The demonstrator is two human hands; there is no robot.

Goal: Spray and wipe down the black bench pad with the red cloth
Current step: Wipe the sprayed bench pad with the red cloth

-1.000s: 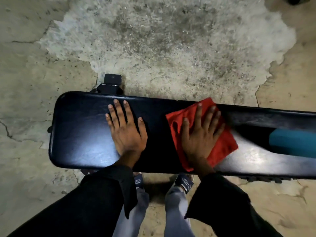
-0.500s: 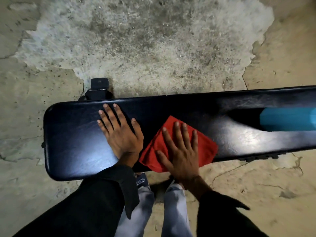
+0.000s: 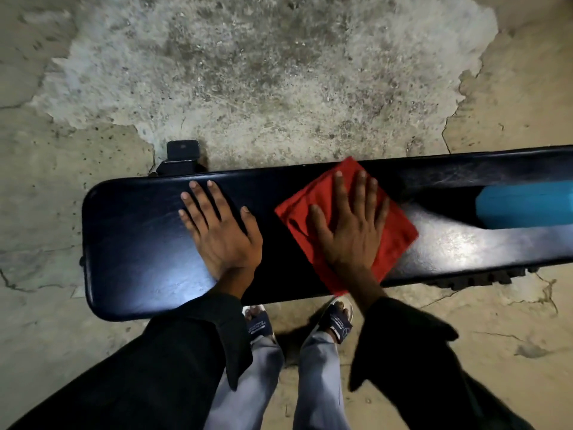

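The black bench pad (image 3: 133,243) runs left to right across the middle of the view, shiny with light patches. My left hand (image 3: 221,234) lies flat on it, fingers spread, holding nothing. To its right my right hand (image 3: 352,228) presses flat on the red cloth (image 3: 393,240), which is spread as a diamond across the pad from its far edge to its near edge. A teal object (image 3: 527,206), probably the spray bottle, lies on the pad at the right edge of the view, partly cut off.
Cracked, patchy concrete floor (image 3: 279,72) surrounds the bench. A black frame foot (image 3: 182,156) sticks out behind the pad at the left. My feet in sandals (image 3: 336,321) stand close to the pad's near edge.
My right hand has slid the red cloth from the pad's near edge, where it overhung, back up toward the far edge and slightly right. My left hand has stayed planted.
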